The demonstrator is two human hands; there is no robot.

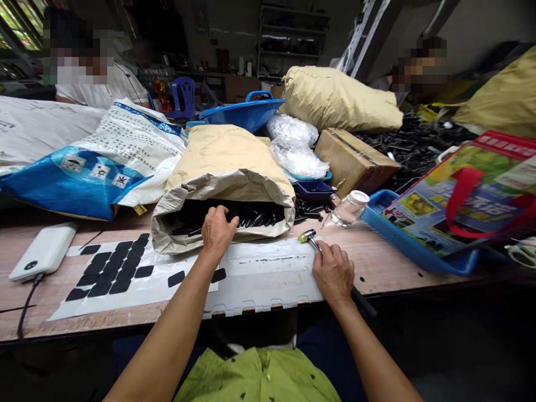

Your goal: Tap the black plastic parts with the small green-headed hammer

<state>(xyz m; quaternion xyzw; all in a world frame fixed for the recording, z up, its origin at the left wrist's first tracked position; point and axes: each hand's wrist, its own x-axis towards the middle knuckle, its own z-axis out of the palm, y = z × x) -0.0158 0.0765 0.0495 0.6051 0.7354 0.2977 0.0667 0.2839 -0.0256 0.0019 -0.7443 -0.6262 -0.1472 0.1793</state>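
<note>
My left hand reaches into the mouth of a tan paper sack lying on its side. Its thumb stands apart from the curled fingers, with nothing visible between them; the fingertips are partly hidden. Inside the sack lie many slim, glossy black pieces. My right hand is wrapped around a small hammer with a yellow-green and black head. The hammer's dark handle sticks out below the palm, near the table edge. Between my hands a white board lies flat.
To the left, black rounded squares sit on a white sheet, beside a white power bank with a cable. A clear cup, a cardboard box and a blue tray stand right. Two people are behind the sacks.
</note>
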